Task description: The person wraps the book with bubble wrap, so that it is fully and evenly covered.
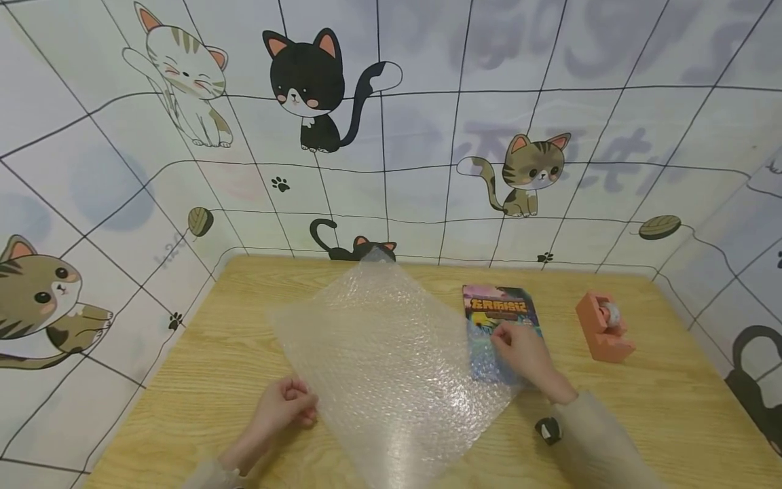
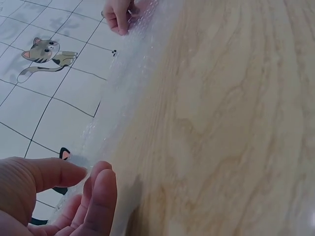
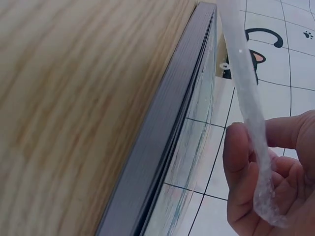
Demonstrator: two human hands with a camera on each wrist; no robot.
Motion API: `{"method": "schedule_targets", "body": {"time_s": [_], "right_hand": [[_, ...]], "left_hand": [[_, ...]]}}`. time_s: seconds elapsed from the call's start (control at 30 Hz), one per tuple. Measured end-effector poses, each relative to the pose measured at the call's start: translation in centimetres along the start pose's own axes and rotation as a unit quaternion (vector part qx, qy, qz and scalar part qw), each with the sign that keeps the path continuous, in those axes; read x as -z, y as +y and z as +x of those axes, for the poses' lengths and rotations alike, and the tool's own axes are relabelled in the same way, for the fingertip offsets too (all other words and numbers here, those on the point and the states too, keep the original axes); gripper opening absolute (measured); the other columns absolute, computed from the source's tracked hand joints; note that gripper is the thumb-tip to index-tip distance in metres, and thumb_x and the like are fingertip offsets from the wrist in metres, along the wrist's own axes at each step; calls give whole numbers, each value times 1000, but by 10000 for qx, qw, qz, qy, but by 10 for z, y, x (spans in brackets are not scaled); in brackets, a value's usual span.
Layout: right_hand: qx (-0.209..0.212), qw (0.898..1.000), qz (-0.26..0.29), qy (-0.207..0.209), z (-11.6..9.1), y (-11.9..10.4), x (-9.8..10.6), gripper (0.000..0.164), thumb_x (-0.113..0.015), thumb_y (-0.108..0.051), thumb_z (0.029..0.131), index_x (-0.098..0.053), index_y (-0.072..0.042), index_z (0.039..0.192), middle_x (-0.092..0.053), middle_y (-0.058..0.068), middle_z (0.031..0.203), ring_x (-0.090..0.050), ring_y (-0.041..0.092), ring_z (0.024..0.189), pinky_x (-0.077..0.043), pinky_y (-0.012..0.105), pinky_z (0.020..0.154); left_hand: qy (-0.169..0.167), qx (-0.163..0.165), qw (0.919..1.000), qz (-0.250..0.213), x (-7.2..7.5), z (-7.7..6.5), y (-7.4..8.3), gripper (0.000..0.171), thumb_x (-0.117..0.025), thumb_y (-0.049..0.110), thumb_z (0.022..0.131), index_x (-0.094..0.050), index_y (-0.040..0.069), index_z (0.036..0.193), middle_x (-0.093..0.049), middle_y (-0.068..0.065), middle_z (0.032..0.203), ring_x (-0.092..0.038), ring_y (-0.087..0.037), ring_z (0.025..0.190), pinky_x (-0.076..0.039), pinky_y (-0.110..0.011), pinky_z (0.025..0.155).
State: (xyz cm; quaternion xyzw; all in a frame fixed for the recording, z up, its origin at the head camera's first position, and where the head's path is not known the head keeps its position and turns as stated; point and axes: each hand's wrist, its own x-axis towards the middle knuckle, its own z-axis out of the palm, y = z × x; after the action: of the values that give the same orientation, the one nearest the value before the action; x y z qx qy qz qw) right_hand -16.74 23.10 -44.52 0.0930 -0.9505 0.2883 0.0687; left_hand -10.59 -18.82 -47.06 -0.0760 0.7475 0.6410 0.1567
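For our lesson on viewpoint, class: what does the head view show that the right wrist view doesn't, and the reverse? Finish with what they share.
Only the head view shows the left hand, the orange tape dispenser, a small black object and the title printed on the book.

Only the right wrist view shows the book's page edges.

Both share the book, the right hand pinching the bubble wrap, the wooden table and the cat-patterned wall.

Blurred Chinese characters (image 1: 497, 305) on book (image 1: 479, 333) and wall (image 1: 421, 197)
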Motion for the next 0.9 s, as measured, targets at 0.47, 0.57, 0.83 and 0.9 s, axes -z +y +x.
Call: {"method": "schedule_targets", "body": {"time_s": [0.47, 0.57, 0.83, 0.9], "right_hand": [[-38, 9999, 87, -83, 3, 9, 4, 13, -60, -13, 91, -65, -2, 85, -51, -3, 60, -41, 10, 50, -34, 25, 44], [-9, 9995, 304, 43, 2, 14, 9, 16, -58, -13, 92, -64, -1, 84, -51, -2, 61, -42, 10, 51, -35, 25, 45], [-552, 9968, 540, 221, -3, 24, 20, 13, -62, -7, 89, -61, 5, 94, -64, 15, 83, -61, 29, 76, -52, 41, 65], [-749, 9955, 557, 161, -4, 26, 22, 18, -62, -8, 89, -59, 7, 98, -64, 20, 89, -61, 35, 83, -52, 46, 71]], "left_hand": [[-435, -194, 9970, 613, 3, -10, 1, 17, -63, 10, 88, -54, -4, 84, -62, -5, 64, -61, -13, 55, -53, -25, 52], [-797, -354, 9891, 1189, 7, -13, 11, 28, -60, 20, 92, -57, -4, 78, -61, -4, 61, -59, -13, 51, -52, -25, 49], [-1278, -1029, 9740, 1559, -6, 0, 53, 27, -60, 20, 92, -59, -7, 87, -64, -13, 69, -65, -20, 60, -56, -33, 54], [-1298, -1253, 9700, 1630, -13, 8, 67, 23, -61, 17, 91, -59, -6, 88, -63, -16, 73, -65, -20, 63, -57, -34, 57]]}}
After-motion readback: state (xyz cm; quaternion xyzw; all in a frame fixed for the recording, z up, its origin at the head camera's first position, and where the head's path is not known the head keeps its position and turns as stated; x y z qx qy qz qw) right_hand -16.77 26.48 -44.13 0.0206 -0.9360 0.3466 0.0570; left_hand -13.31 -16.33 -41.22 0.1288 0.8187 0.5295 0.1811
